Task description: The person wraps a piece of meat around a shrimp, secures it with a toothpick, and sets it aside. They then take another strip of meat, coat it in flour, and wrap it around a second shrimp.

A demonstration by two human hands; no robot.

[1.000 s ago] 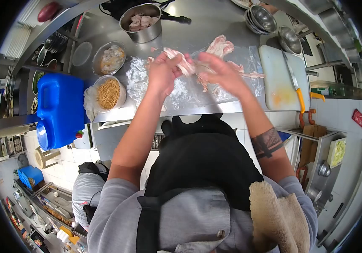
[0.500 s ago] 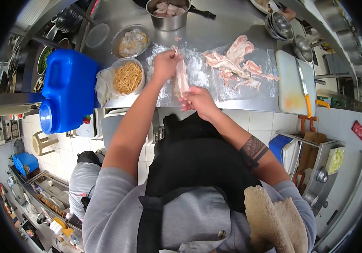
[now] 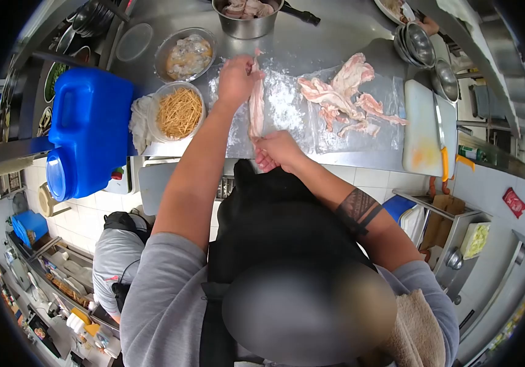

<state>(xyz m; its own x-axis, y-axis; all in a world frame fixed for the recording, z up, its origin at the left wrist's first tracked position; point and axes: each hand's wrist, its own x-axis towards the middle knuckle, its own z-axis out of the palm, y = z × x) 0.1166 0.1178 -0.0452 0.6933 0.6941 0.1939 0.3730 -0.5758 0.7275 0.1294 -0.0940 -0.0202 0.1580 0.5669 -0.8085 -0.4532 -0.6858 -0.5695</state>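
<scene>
A long, thin meat strip [image 3: 256,104] runs from far to near on the floured steel counter. Near its far end, my left hand [image 3: 238,81] has its fingers closed on the strip. My right hand [image 3: 276,151] pinches the near end at the counter's front edge. White powder [image 3: 284,101] lies just right of the strip. Farther right, more pale meat pieces [image 3: 342,92] rest on a clear plastic sheet. To the left are a tub of thin wooden sticks [image 3: 179,112] and a metal bowl of wet food [image 3: 187,55].
A steel pot of meat [image 3: 247,25] stands at the back. A large blue jug [image 3: 88,122] is at the left. On the right, a knife [image 3: 440,131] lies on a white cutting board [image 3: 418,128]. Another person [image 3: 119,251] bends at lower left; a co-worker's hand [image 3: 428,25] shows at upper right.
The strip now looks longer and straighter. My left hand has moved slightly away from me, and my right hand slightly left and nearer to me. The view has shifted a little.
</scene>
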